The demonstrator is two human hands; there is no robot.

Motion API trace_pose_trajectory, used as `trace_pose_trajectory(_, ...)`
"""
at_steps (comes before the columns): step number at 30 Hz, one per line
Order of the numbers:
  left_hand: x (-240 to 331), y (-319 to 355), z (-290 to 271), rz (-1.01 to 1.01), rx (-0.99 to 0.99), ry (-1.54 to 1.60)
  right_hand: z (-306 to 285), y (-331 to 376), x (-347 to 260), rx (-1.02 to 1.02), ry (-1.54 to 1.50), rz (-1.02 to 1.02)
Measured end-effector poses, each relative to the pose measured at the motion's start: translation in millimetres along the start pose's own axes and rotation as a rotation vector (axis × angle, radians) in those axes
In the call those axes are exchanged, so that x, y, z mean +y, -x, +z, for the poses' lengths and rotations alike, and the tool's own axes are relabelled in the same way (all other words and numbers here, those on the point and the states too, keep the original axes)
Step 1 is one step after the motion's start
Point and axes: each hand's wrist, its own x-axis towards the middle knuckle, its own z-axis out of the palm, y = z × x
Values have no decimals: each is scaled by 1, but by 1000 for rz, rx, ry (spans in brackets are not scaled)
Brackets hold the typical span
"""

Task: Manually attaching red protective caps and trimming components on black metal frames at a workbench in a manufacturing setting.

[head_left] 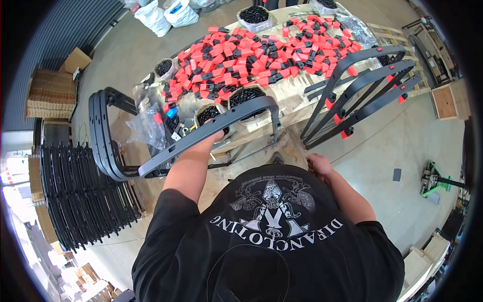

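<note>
A black curved metal frame (216, 121) leans at the table's near edge, its long bar passing in front of my left hand (218, 136). That hand is at a tub of small black parts (207, 115); the bar and tub hide its fingers. Low beside my body, my right hand (320, 165) is closed with curled fingers; whatever it may hold cannot be made out. Beyond the frame is a larger tub of black parts (246, 100). A big heap of red-and-black plastic pieces (241, 60) covers much of the table.
More black frames (105, 136) stand at the left. Several frames with red pieces fitted (367, 90) lean at the table's right. Stacked black racks (85, 196) and flat cardboard (53, 93) lie farther left. A green-based tool (431, 181) stands on the floor at right.
</note>
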Motion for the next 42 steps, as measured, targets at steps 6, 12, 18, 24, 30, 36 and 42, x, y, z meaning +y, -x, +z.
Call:
trace_pose_trajectory(6,-16,0,16,-96,72,105,-27,5,-11,78,-12,40)
trace_pose_trajectory(12,-26,-11,28,-21,400,257,-8,-13,-32,48,82,-6)
trace_pose_trajectory(18,-41,-7,26,37,432,334,64,-29,-47,-110,206,-73)
trace_pose_trajectory(24,-14,42,15,118,388,471,154,-17,-70,-303,151,35)
trace_pose_trajectory(30,41,102,-40,262,11,662,207,-21,-85,-484,-207,87)
trace_pose_trajectory(36,-10,41,-19,332,325,816,179,-4,-83,-558,-89,89)
trace_pose_trajectory(42,-22,-67,-31,137,677,686,129,8,-55,-249,-16,94)
